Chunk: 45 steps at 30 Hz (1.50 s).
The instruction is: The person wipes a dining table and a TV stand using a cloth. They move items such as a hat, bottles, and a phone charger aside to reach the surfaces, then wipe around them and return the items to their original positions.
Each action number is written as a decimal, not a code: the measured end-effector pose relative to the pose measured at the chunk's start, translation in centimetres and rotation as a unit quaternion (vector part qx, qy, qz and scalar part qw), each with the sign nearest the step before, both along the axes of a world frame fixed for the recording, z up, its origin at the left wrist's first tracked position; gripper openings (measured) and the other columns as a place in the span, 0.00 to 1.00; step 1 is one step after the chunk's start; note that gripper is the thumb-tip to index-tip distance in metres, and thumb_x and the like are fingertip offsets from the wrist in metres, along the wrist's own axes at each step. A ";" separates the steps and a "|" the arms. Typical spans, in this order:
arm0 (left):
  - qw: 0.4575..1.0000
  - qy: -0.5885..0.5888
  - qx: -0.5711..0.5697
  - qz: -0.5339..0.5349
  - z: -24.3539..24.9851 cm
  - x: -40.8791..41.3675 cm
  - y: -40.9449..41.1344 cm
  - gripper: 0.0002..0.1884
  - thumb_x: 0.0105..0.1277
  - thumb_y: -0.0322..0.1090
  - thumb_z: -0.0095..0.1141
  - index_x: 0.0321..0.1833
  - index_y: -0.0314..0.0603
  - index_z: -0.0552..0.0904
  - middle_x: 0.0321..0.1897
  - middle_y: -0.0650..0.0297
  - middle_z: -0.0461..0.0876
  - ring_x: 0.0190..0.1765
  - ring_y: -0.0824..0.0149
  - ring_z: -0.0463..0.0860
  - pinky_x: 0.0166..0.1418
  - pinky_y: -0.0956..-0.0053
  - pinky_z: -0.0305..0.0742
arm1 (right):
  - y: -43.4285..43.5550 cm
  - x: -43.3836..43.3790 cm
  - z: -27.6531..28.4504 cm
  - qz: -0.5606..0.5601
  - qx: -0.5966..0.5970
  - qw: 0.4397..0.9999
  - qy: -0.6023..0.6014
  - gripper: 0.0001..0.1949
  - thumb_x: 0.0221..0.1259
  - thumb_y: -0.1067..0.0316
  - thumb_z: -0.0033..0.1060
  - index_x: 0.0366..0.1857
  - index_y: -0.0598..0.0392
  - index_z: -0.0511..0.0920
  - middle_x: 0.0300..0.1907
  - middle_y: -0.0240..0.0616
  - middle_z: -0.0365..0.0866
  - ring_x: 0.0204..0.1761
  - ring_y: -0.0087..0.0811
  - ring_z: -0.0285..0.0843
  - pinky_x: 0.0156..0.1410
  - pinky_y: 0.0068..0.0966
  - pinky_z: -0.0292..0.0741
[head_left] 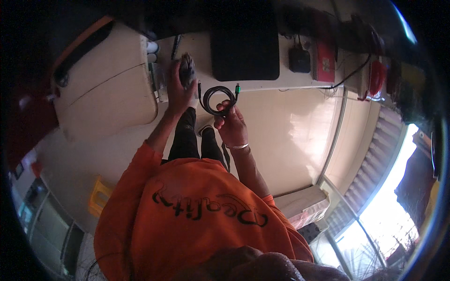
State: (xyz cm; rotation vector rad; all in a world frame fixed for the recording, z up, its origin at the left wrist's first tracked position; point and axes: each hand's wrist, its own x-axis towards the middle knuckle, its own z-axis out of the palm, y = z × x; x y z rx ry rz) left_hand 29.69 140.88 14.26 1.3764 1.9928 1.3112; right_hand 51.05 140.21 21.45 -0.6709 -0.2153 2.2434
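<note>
My right hand (232, 128) grips a coiled black cable (207, 94) by the lower right of its loop. One cable end, with a green plug (238, 88), points up at the right of the coil. The other end, a slim dark plug (199, 87), sticks up at the left. To the left, my left hand (181, 86) is closed around a grey mottled bundle (187, 72), whose exact kind is too blurred to tell. Both hands are held in front of a pale table (246, 85), on which lies a black rectangular mat (245, 52).
Right of the mat are a small black box (299, 60) with a cord and a red box (325, 62). A dark cable (355, 73) hangs over the table there. A beige padded piece (112, 80) stands at the left, with a yellow stool (99, 196) lower down.
</note>
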 end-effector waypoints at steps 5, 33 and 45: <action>0.961 0.258 -0.080 -0.062 -3.1 -0.7 4.4 0.49 0.60 0.47 0.73 0.82 0.57 0.57 0.78 0.45 0.53 0.75 0.38 0.59 0.75 0.43 0.60 | -0.8 1.3 0.3 -0.030 -0.049 0.995 0.081 0.15 0.80 0.58 0.46 0.60 0.54 0.73 0.50 0.35 0.79 0.33 0.24 0.72 0.38 0.22 0.72; 0.964 0.235 -0.116 -0.049 -5.0 0.5 4.1 0.38 0.60 0.27 0.66 0.76 0.52 0.68 0.78 0.51 0.58 0.74 0.37 0.61 0.76 0.47 0.62 | -3.4 6.8 -0.9 -0.024 -0.089 0.994 0.051 0.14 0.80 0.57 0.48 0.58 0.54 0.74 0.48 0.32 0.75 0.32 0.20 0.68 0.35 0.17 0.70; 0.971 0.223 -0.084 -0.009 -5.1 1.5 5.3 0.35 0.57 0.25 0.64 0.71 0.47 0.73 0.73 0.45 0.63 0.71 0.40 0.67 0.73 0.49 0.66 | -3.8 6.1 0.3 0.003 -0.063 0.997 -0.034 0.14 0.80 0.58 0.47 0.57 0.54 0.73 0.48 0.34 0.75 0.30 0.22 0.65 0.34 0.18 0.67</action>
